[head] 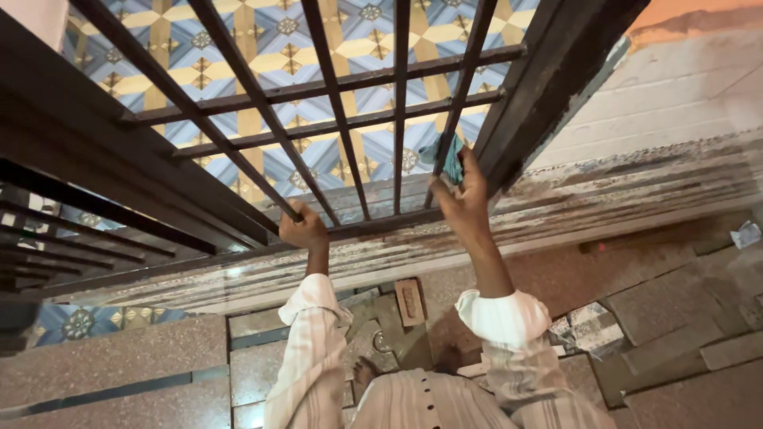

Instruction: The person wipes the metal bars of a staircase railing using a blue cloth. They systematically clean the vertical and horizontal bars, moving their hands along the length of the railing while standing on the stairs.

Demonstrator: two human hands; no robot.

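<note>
A dark metal gate [342, 79] of vertical and horizontal bars stands in front of me, seen from above. My left hand [303, 228] grips one of its bars near the bottom rail. My right hand [465, 195] presses a teal cloth [447, 157] against a bar beside the gate's thick dark frame [548, 71]. Both arms wear rolled pale striped sleeves.
Patterned blue and yellow floor tiles [262, 56] show through the bars. A worn stone threshold [620, 191] runs under the gate. Grey stone slabs [119, 365] lie below, with my foot [364, 372], a small brick-like block [409, 302] and a crumpled wrapper [745, 234] at the right.
</note>
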